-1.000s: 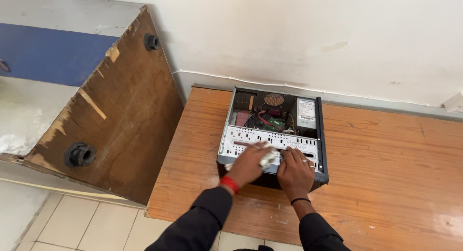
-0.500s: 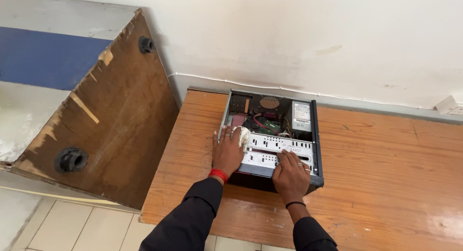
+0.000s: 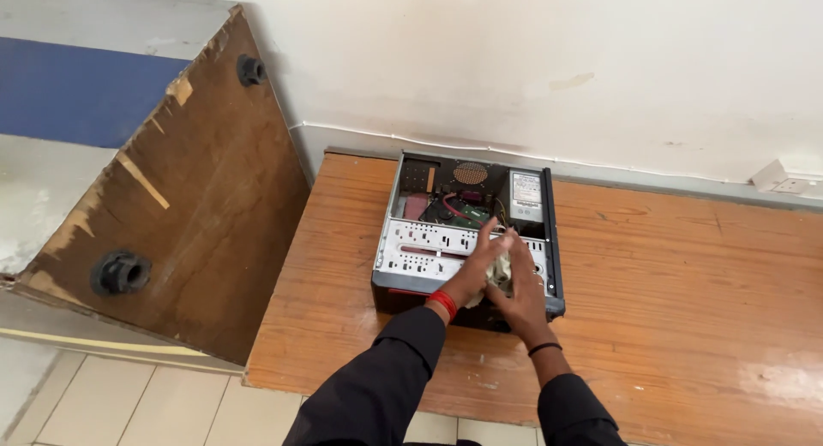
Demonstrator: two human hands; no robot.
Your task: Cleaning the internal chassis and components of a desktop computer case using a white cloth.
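Observation:
An open black desktop computer case [image 3: 553, 240] lies flat on a wooden table [image 3: 686, 275], with a perforated white metal drive bracket [image 3: 420, 245] across its front. Behind the bracket I see cables, a board and a grey power supply [image 3: 525, 193]. My left hand [image 3: 472, 269], a red band at its wrist, is closed on a crumpled white cloth [image 3: 501, 271] at the right end of the bracket. My right hand [image 3: 519, 293], with a black wrist band, lies against the cloth, its fingers stretched over the bracket. Both sleeves are black.
A worn brown board [image 3: 214, 189] with two black round fittings leans at the table's left end. A white wall with a cable running along it stands behind the table, and a white socket box [image 3: 784, 179] sits at the far right. Pale floor tiles [image 3: 137, 407] lie below.
My left hand has carried the cloth from the left end of the bracket to the right end, next to my right hand. The right hand has shifted slightly up and turned.

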